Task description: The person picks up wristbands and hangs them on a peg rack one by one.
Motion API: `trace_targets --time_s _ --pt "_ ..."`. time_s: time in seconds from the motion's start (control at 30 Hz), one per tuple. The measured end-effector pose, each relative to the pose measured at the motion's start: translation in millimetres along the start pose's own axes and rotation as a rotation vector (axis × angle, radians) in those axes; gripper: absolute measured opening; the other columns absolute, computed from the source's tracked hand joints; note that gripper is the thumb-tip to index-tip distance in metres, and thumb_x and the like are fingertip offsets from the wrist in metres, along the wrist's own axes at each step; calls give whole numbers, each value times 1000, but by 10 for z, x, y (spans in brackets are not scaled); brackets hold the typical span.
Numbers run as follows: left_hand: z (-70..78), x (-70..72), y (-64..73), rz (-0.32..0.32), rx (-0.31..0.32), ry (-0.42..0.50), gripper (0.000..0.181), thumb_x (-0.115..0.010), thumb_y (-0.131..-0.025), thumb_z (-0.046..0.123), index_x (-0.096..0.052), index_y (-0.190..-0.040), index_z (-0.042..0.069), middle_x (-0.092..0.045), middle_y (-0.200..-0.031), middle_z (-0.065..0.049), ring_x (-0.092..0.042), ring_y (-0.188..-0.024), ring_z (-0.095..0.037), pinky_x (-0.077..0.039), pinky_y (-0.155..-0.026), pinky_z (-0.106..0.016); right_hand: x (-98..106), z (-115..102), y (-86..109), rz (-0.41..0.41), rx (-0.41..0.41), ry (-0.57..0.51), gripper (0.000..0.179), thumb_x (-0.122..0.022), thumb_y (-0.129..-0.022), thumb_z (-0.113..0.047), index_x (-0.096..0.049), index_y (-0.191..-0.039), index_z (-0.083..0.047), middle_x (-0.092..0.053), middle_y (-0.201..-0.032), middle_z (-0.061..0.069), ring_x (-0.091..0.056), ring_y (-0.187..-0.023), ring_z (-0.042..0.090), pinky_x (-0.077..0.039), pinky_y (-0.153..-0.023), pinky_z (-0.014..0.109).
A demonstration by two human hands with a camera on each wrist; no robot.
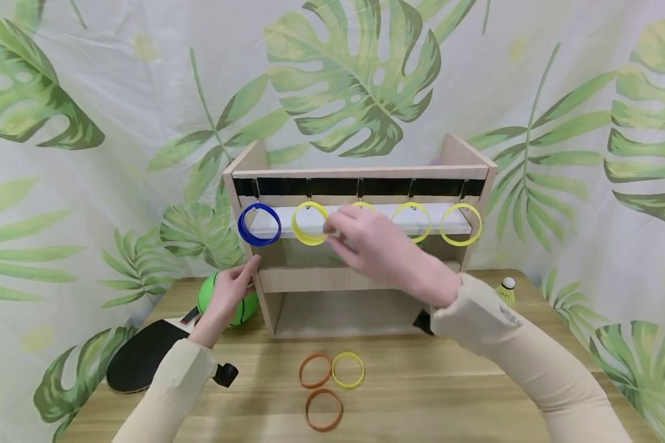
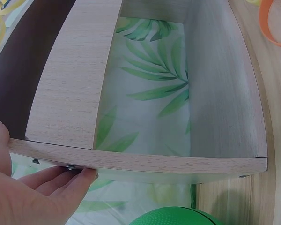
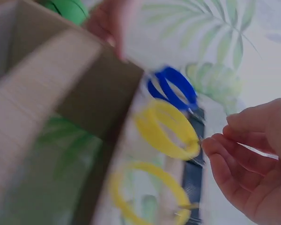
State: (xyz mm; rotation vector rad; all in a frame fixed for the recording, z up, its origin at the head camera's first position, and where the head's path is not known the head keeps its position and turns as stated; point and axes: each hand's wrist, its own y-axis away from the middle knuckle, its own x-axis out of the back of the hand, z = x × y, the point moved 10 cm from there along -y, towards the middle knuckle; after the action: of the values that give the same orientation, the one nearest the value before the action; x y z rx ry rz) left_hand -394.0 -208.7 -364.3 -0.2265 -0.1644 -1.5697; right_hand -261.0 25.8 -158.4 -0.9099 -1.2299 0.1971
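Observation:
A small wooden shelf (image 1: 296, 280) stands on the table, a row of metal hooks along its black strip (image 1: 335, 186). Blue wristbands (image 1: 259, 224) hang from the leftmost hook, and yellow wristbands (image 1: 309, 223) hang from the others. My left hand (image 1: 233, 289) grips the shelf's left side panel (image 2: 178, 164), thumb at the front edge and fingers along the outer face. My right hand (image 1: 379, 246) is at the second hook, fingertips right by its yellow wristbands (image 3: 166, 131). Its fingers are loosely bent, with nothing showing between them in the right wrist view.
Two orange wristbands (image 1: 324, 426) and a yellow one (image 1: 348, 387) lie on the table (image 1: 421, 394) before the shelf. At the left are a green ball (image 1: 246, 309) and a black table tennis paddle (image 1: 144, 357). A yellow shuttlecock (image 1: 507, 291) stands at the right.

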Motion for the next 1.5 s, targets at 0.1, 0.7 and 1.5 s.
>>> trace_targets --time_s 0.1,0.7,1.5 --pt "19 19 -1 7 -3 1 78 -49 -99 58 -41 -148 -3 -35 -159 -19 -41 -143 -35 -43 -115 -44 -210 -30 287 -70 -23 -24 3 -70 -89 -3 -68 -92 -4 -70 -87 5 -66 -74 10 -55 -66 9" --pt "0 -9 0 -16 6 -2 79 -48 -99 58 -38 -150 -2 -33 -160 -20 -38 -145 -35 -42 -117 -44 -1966 379 1877 -380 -331 -208 6 -69 -87 -1 -67 -84 -6 -70 -78 5 -63 -65 6 -50 -56 8" --pt "-4 -14 -4 -13 7 2 77 -48 -99 57 -40 -149 -1 -32 -160 -18 -37 -146 -35 -41 -118 -46 -2137 531 1977 -414 -433 -301 6 -66 -89 2 -69 -87 -3 -72 -77 6 -57 -63 -1 -49 -56 9"
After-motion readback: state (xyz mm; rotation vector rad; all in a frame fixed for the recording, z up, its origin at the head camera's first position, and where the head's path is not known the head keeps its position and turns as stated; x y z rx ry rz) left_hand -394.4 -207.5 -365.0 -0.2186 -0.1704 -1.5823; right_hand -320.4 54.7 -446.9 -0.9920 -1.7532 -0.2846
